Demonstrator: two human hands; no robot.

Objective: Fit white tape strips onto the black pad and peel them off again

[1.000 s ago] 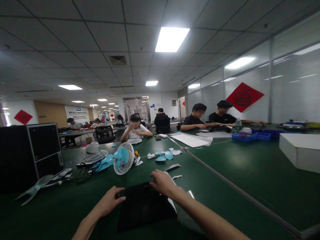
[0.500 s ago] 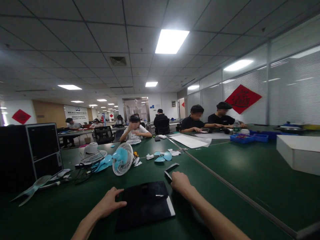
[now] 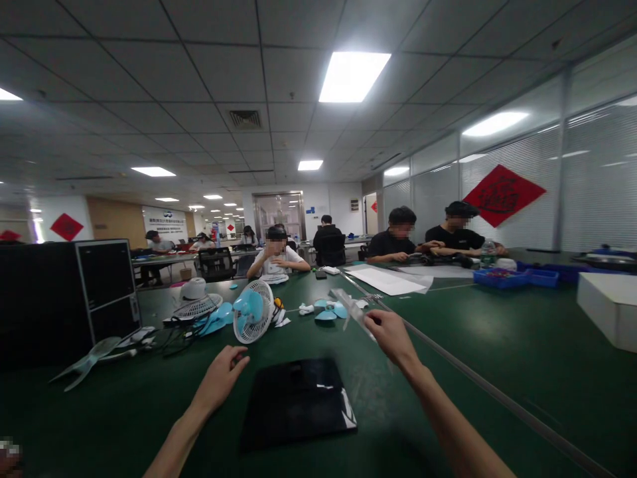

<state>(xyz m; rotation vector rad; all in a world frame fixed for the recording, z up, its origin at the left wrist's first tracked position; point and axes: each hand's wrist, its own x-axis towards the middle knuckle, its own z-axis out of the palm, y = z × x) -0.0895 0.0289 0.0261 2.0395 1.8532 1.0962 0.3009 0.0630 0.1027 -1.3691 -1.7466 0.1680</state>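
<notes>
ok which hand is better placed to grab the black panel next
Probably the left hand: it appears to hold nothing and hovers beside the black panel's far left corner. The right hand is occupied, pinching a clear strip beyond the panel's right side.

Right hand (image 3: 391, 337) holding a clear strip (image 3: 351, 308), left hand (image 3: 220, 378) near a glossy black panel (image 3: 298, 401), green table (image 3: 478, 425), fan parts (image 3: 248, 309) beyond, seated people (image 3: 387, 245) behind
</notes>
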